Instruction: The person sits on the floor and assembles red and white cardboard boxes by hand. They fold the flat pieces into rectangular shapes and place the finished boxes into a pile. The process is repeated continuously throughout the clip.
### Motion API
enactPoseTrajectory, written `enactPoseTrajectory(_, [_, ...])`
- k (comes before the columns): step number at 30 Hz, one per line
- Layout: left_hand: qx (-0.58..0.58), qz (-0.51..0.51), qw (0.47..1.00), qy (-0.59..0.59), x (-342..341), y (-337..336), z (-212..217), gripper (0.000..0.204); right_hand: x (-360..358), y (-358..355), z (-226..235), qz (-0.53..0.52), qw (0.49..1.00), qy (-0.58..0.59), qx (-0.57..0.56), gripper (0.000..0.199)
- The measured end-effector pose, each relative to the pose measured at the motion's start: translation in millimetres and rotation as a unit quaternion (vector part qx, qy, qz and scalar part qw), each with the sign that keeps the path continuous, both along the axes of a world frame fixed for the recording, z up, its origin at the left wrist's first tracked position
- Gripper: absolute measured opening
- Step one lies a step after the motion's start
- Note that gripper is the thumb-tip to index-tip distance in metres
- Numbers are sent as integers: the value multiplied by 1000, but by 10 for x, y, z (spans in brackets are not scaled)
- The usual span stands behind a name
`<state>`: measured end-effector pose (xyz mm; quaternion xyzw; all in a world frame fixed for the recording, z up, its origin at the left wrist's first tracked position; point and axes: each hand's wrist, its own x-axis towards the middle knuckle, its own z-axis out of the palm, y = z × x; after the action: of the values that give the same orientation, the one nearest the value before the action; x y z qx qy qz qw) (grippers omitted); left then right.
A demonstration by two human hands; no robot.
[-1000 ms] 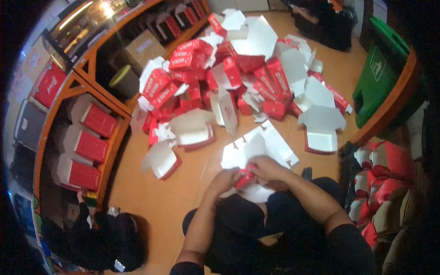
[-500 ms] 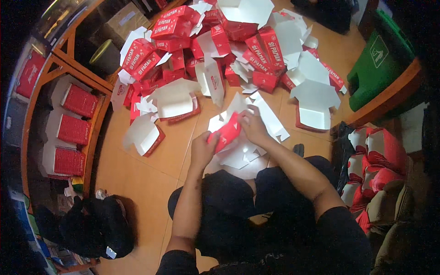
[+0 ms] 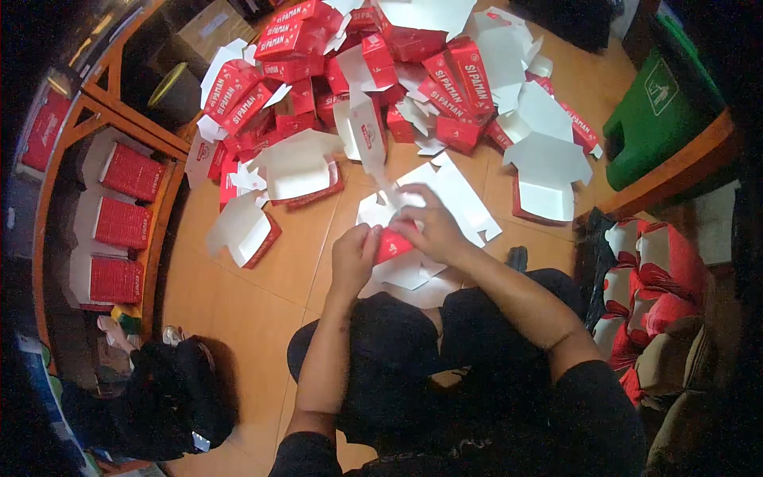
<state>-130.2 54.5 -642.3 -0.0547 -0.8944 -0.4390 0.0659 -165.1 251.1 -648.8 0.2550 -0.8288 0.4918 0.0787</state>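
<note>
While both hands' fingers pinch a half-folded red-and-white carton, finished cartons lie open and empty nearby.

A heap of red and white cartons is lying across the orange tiled floor, serving here as the landmark. Just left of the heap, a dark round bin is standing beside a brown cardboard box. Further left, a wooden shelf is holding stacked red boxes. Right of the heap, a green container is sitting behind a wooden edge. Well below the heap, to the left, a black bag is resting on the floor.
</note>
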Motion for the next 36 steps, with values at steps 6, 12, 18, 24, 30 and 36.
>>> enactPoseTrajectory(6, [-100, 68, 984, 135, 40, 26, 119, 34, 87, -45, 106, 70, 993, -85, -42, 31])
enactPoseTrajectory(12, [-235, 219, 920, 224, 43, -118, 158, 32, -194, 112, -413, -4, 976, -146, -164, 38])
enactPoseTrajectory(18, [-299, 277, 912, -45, -153, -667, -521, 60, -610, 812, -1172, -350, 883, -235, 208, 82])
enactPoseTrajectory(24, [-200, 169, 950, -168, -177, -489, -1153, 82, -436, 842, -1383, -326, 811, -320, 366, 101])
enactPoseTrajectory(30, [79, -43, 988, -122, -233, -63, -1039, 29, -694, 938, -1192, -111, 892, -404, 170, 53])
enactPoseTrajectory(36, [291, -169, 927, -168, -58, 215, -340, 34, 124, 361, 137, 176, 870, -428, -172, 20])
